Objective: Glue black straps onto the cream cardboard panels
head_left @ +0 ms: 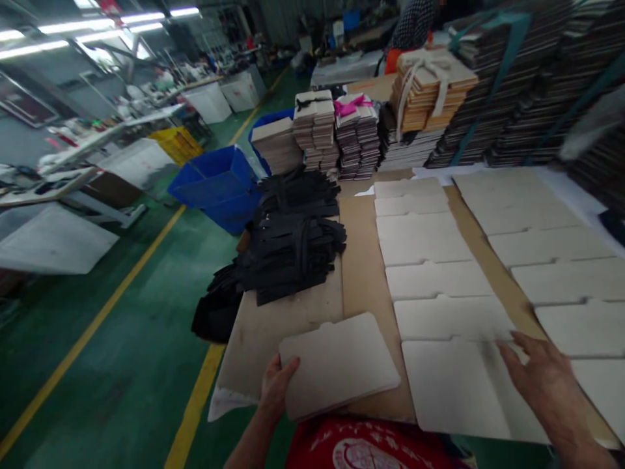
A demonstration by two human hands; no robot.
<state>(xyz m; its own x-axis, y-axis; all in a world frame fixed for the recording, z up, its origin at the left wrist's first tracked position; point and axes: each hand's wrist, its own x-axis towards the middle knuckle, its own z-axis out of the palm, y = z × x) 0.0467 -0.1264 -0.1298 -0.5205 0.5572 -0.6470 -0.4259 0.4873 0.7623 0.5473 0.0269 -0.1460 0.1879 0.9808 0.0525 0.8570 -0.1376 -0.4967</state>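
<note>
My left hand (279, 385) grips the left edge of a small stack of beige cardboard panels (340, 365), thumb on top. The stack has rounded corners and a shallow notch in its far edge, and sits low over the table's front. My right hand (541, 374) is over the near end of a column of overlapping beige panels (456, 384). Its fingers are stretched and apart, with nothing in them; whether they touch the panel is blurred. A second overlapping column of panels (581, 280) lies to the right.
Bundles of black fabric strips (297, 254) lie on the table's left side. Tied stacks of panels (315, 133) and a string-tied orange-edged bundle (434, 85) stand at the back. A blue bin (215, 182) is on the green floor; a person (413, 29) is behind the table.
</note>
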